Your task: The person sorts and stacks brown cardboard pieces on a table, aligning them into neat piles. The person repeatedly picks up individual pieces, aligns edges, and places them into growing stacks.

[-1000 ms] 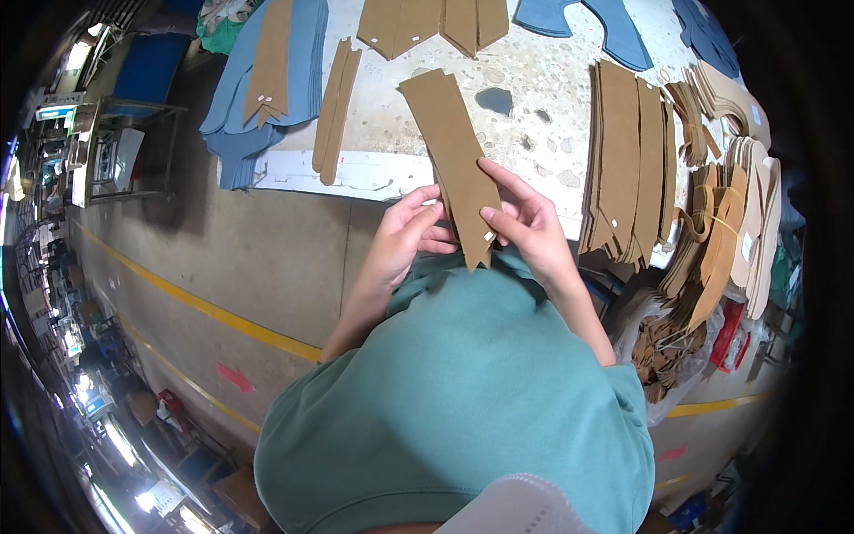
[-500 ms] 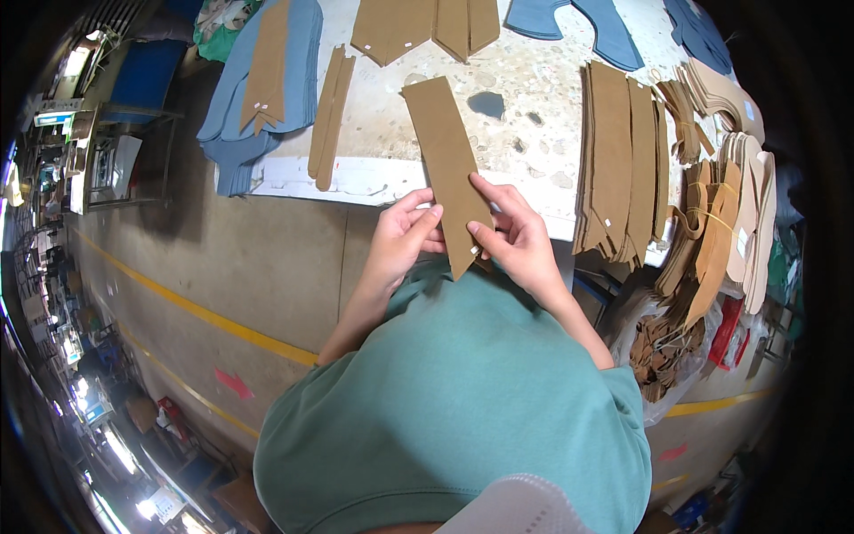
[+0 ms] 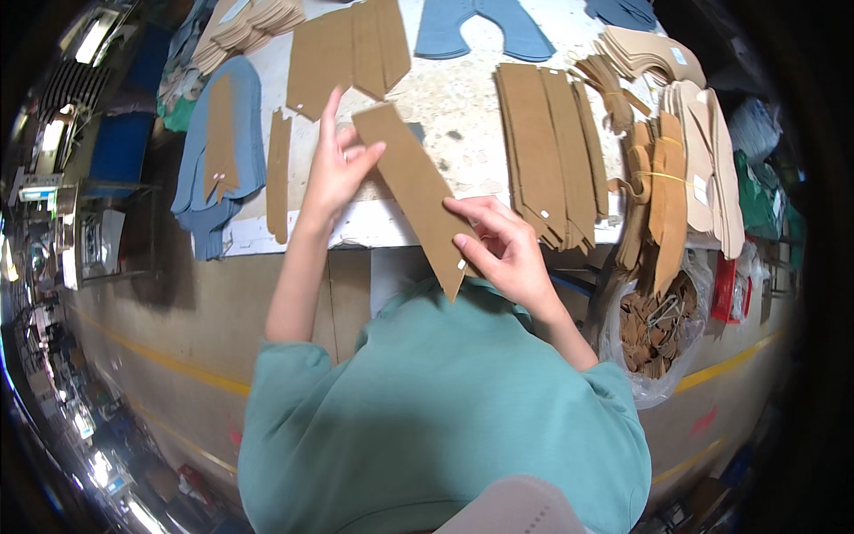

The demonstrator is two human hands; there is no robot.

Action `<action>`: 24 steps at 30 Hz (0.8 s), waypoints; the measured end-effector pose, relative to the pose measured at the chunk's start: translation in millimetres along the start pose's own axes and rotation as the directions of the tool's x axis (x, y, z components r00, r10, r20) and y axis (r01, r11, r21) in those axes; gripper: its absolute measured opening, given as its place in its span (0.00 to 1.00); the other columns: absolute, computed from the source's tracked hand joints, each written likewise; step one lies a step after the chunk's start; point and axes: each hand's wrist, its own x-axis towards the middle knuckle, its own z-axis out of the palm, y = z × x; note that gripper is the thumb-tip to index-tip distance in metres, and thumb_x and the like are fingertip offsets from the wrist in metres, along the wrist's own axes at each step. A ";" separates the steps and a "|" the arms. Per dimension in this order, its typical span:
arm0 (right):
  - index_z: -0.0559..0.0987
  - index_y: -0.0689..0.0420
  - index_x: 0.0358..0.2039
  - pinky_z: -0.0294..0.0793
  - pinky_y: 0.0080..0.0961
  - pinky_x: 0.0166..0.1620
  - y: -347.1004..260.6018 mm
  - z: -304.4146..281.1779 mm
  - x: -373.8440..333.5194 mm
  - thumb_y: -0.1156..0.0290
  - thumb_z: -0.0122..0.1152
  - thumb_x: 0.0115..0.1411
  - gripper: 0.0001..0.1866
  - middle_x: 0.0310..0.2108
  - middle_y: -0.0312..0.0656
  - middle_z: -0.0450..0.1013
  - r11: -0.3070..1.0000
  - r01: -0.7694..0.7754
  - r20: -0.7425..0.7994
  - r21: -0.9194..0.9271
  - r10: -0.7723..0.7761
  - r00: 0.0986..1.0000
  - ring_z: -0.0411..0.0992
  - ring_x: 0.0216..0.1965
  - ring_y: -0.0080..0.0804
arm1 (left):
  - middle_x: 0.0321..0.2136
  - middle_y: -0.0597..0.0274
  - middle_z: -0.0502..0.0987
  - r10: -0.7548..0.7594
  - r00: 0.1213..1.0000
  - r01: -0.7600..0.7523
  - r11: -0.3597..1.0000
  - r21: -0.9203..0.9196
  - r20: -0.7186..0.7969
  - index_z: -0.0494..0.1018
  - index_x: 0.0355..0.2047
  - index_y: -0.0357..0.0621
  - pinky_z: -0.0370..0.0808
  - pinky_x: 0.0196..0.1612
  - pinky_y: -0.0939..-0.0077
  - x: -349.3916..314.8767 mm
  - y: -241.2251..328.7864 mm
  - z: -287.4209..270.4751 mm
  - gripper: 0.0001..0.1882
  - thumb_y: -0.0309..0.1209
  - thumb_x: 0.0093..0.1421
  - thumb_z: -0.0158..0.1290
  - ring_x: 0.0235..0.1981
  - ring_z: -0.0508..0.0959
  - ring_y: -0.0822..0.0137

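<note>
Pointing toward the person: cardboard strip (image 3: 418, 191)

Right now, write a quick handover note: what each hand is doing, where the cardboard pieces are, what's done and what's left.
Left hand: open, fingers spread, touching the upper end of the long brown strip.
Right hand: pinching the strip near its pointed lower end.
The strip is held tilted over the table edge.
Done: sorted strip piles lie on the table to the right.
Left: the held strip is not yet set down; a single strip lies on the table to the left.
</note>
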 end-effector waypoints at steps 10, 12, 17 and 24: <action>0.82 0.61 0.43 0.75 0.18 0.32 1.7 -54.5 -11.2 0.81 0.61 0.58 0.12 0.31 0.40 0.75 0.937 -0.079 -0.523 -0.339 -0.118 0.844 0.74 0.26 0.21 | 0.36 0.64 0.79 0.173 0.879 -0.358 0.855 0.375 0.445 0.79 0.49 0.52 0.75 0.40 0.76 145.4 -2.0 119.8 0.22 0.29 0.52 0.64 0.34 0.76 0.72; 0.82 0.61 0.42 0.75 0.19 0.32 7.8 -58.8 -12.4 0.80 0.61 0.58 0.11 0.30 0.41 0.75 0.928 -0.118 -0.541 -0.354 -0.101 0.835 0.74 0.26 0.23 | 0.30 0.67 0.77 0.070 0.881 -0.303 0.843 0.444 0.468 0.79 0.49 0.53 0.74 0.36 0.76 155.9 -9.9 127.2 0.22 0.29 0.52 0.64 0.30 0.74 0.74; 0.83 0.62 0.41 0.75 0.22 0.30 16.9 -60.9 -14.4 0.79 0.61 0.58 0.10 0.29 0.42 0.75 0.922 -0.093 -0.525 -0.376 -0.129 0.841 0.75 0.24 0.28 | 0.22 0.70 0.73 -0.017 0.893 -0.222 0.853 0.473 0.451 0.80 0.48 0.53 0.73 0.31 0.76 163.3 -21.8 128.9 0.23 0.33 0.50 0.66 0.25 0.72 0.75; 0.83 0.61 0.35 0.73 0.31 0.31 10.3 -60.4 -16.2 0.78 0.65 0.54 0.07 0.28 0.42 0.69 0.828 -0.152 -0.487 -0.540 -0.160 0.858 0.73 0.26 0.36 | 0.46 0.56 0.73 0.177 0.882 -0.448 0.604 0.659 0.437 0.78 0.47 0.51 0.74 0.49 0.66 148.6 -18.3 125.9 0.23 0.38 0.50 0.66 0.44 0.75 0.59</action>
